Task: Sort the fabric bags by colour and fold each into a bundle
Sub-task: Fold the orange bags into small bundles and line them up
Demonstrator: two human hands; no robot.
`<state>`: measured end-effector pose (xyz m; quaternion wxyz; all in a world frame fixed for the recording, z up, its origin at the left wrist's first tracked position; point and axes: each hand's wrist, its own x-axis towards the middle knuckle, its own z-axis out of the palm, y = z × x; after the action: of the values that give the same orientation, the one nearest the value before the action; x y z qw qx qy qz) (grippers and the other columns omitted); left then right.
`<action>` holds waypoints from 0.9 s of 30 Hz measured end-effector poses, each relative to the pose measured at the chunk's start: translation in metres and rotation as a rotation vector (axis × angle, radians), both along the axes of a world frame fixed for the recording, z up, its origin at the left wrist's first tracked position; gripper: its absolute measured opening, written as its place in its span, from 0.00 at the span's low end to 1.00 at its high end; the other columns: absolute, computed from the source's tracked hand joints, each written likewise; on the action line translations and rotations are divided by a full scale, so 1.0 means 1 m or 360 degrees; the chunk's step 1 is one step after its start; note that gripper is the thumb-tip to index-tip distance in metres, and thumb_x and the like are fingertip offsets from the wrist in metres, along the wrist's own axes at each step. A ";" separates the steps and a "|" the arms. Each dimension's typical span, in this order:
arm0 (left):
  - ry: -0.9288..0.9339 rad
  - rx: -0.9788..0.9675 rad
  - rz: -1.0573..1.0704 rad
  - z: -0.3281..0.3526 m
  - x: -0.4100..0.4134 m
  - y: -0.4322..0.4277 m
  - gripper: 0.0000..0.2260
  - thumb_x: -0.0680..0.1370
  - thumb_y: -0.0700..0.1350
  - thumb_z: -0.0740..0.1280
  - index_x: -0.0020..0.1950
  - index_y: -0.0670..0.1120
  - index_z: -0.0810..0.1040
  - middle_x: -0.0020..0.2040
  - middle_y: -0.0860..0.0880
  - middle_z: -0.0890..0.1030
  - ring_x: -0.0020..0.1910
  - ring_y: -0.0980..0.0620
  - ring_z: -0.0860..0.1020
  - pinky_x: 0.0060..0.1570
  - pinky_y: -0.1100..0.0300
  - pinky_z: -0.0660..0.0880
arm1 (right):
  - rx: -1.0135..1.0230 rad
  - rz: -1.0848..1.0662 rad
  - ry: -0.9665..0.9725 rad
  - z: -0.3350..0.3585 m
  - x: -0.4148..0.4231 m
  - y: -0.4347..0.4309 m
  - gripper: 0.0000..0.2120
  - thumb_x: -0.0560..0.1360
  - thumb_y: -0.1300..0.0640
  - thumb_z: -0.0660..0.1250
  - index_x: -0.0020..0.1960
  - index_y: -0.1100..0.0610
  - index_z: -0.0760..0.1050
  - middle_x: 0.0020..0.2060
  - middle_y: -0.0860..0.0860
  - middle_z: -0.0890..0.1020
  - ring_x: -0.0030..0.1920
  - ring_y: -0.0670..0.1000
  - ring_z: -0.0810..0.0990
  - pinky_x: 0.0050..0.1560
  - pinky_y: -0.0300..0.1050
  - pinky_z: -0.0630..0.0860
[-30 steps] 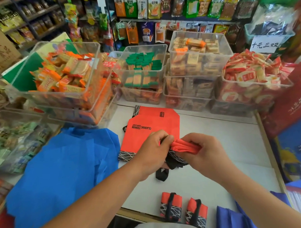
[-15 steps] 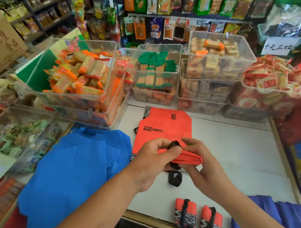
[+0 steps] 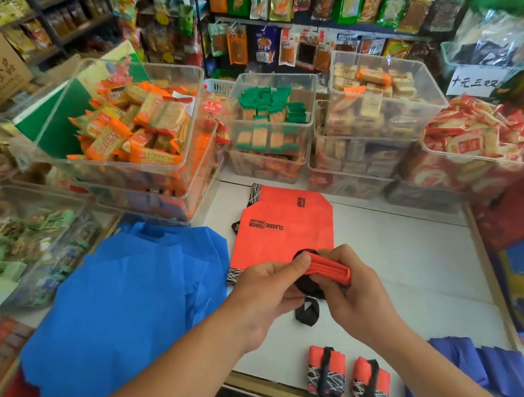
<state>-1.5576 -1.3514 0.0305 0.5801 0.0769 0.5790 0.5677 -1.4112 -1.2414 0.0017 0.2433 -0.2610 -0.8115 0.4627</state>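
Plainly, my left hand and right hand gripped a folded red bag above the white counter; snack bins lined its far edge, blue bags lay left.

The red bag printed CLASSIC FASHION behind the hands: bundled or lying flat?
Lying flat. The red bag is spread on the white table, print facing up, with no strap wrapped round it.

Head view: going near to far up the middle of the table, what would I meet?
Two strapped red bundles, half-folded red bag, flat red bags, clear bin of green packets.
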 end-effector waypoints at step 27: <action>0.0018 0.0026 0.0425 0.011 0.028 0.008 0.07 0.77 0.34 0.74 0.54 0.37 0.83 0.49 0.37 0.87 0.48 0.42 0.87 0.55 0.50 0.83 | 0.1016 0.0038 -0.0112 -0.004 0.018 0.005 0.24 0.66 0.70 0.65 0.59 0.52 0.73 0.54 0.49 0.79 0.51 0.57 0.78 0.40 0.55 0.78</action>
<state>-1.5298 -1.3437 0.0417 0.4954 0.0069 0.5827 0.6442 -1.3933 -1.2360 -0.0018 0.2791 -0.1778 -0.9267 0.1784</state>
